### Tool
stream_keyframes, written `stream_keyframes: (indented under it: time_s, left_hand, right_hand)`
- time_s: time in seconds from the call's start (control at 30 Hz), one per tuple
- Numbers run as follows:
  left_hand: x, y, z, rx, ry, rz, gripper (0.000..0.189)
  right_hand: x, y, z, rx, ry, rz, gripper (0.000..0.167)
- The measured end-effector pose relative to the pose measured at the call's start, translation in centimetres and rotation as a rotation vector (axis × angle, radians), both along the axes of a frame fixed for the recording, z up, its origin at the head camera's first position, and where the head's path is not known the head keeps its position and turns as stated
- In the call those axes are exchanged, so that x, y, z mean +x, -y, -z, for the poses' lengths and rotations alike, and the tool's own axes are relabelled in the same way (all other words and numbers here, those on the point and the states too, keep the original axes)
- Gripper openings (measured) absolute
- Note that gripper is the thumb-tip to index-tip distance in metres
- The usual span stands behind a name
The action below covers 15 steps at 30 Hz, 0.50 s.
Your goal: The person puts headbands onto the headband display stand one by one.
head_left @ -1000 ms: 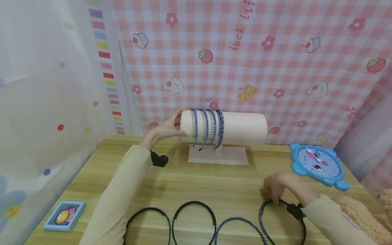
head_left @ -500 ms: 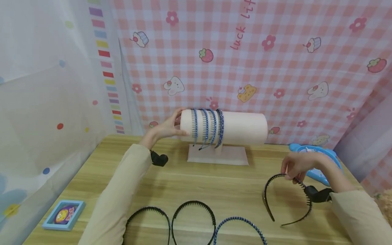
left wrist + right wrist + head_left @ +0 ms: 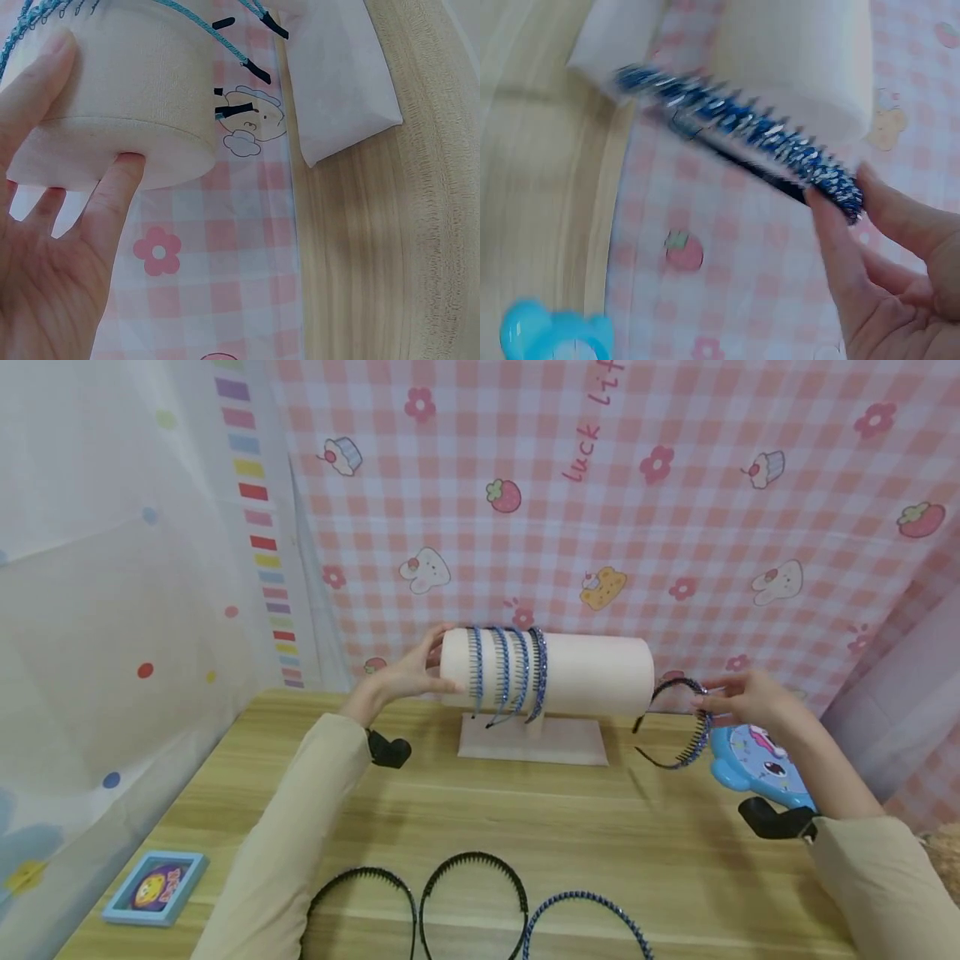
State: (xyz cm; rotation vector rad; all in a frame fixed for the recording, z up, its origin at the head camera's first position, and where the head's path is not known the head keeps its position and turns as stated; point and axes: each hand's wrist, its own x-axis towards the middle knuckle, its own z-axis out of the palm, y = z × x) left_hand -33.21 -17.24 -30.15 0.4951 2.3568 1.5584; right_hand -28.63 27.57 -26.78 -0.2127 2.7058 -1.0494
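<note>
A cream cylindrical headband stand [image 3: 600,670] stands at the table's back, several blue toothed headbands [image 3: 540,681] hooked over its left half. My left hand [image 3: 405,677] holds the cylinder's left end; in the left wrist view its thumb [image 3: 45,82] lies along the side and a fingertip [image 3: 129,161] presses the end face. Just off the right end, my right hand [image 3: 757,703] pinches a glittery blue headband [image 3: 765,135] between thumb and fingers, in the air. Its open ends point toward the stand, and its black teeth [image 3: 690,747] face inward.
Three more headbands lie along the front of the table [image 3: 420,810]: two dark ones [image 3: 367,870] [image 3: 476,857] and a blue one [image 3: 581,895]. A blue toy clock [image 3: 757,768] sits at the right, partly behind my right arm. A small blue frame [image 3: 155,888] lies front left.
My right hand has picked the glittery headband up from the front right of the table, raised it and turned it beside the stand's right end. The left hand has stayed in place.
</note>
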Motion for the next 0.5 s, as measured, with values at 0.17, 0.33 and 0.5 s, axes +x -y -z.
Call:
stream_keyframes:
  time_s: [0.17, 0.33, 0.5]
  left_hand:
    - [0.1, -0.1, -0.3, -0.012, -0.004, 0.000, 0.094]
    - [0.9, -0.3, -1.3, -0.007, 0.014, 0.003, 0.094]
    - [1.8, -0.5, -2.1, 0.004, 0.019, 0.017, 0.093]
  right_hand:
    - [-0.4, 1.2, -0.6, -0.129, -0.042, 0.089, 0.076]
    - [-1.0, 3.7, -1.1, -0.157, -0.114, 0.173, 0.073]
    - [-2.1, 5.7, -1.4, -0.227, -0.165, 0.244, 0.066]
